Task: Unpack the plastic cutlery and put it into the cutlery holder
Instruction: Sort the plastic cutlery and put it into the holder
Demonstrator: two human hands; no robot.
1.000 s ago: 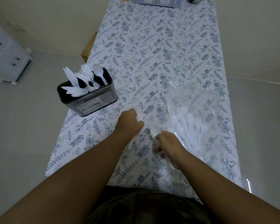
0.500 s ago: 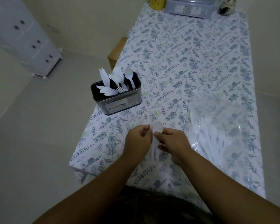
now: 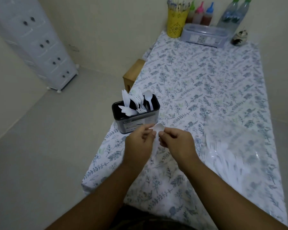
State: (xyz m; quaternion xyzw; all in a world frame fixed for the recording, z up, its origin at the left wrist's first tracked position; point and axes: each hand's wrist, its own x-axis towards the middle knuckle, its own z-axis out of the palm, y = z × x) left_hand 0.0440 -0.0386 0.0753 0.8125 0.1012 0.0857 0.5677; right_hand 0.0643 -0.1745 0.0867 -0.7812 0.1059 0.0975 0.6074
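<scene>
A white plastic spoon (image 3: 158, 128) is held above the near part of the table (image 3: 223, 83), bowl up, just in front of the cutlery holder (image 3: 135, 119). The left hand (image 3: 138, 145) and right hand (image 3: 177, 141) both have their fingers pinched closed on it, near the bowl. The dark holder already holds white forks, knives and a spoon. To the right lies a clear bag of cutlery (image 3: 236, 151).
</scene>
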